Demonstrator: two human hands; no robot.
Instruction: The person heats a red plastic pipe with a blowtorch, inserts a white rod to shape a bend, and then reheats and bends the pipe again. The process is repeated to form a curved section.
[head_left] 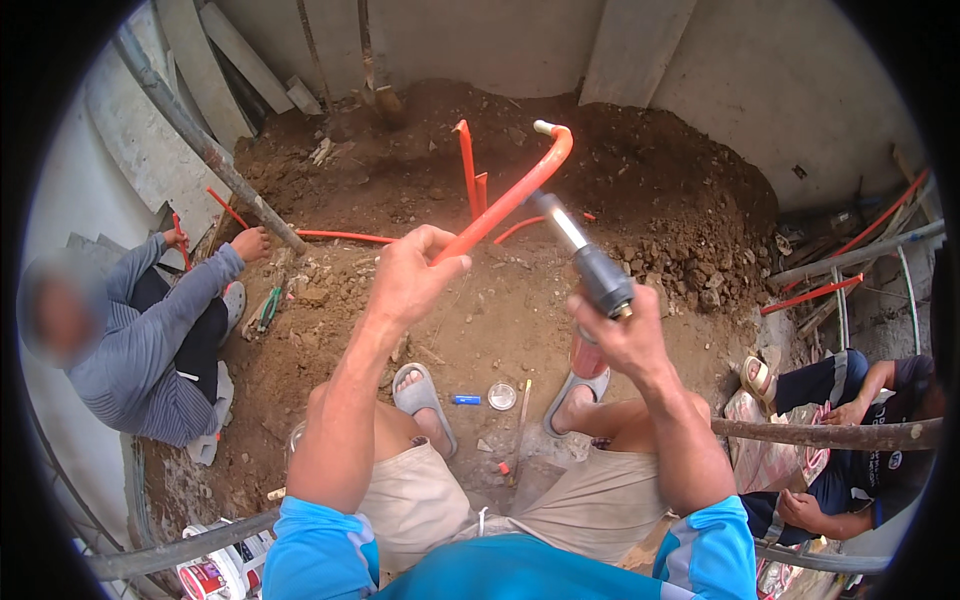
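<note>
Left hand (415, 280): grips an orange plastic pipe (510, 207), hooked at its far end
Right hand (630, 340): closed around a blowtorch (604, 282), nozzle (568, 228) near the pipe

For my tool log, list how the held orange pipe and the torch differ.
The held orange pipe bends at its far end; the torch has a straight barrel. The left hand holds the pipe, the right hand the torch. Both are raised off the ground.

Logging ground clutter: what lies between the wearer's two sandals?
In the head view, from the left sandal to the right sandal: a small blue item, a round silvery item and a thin stick.
</note>
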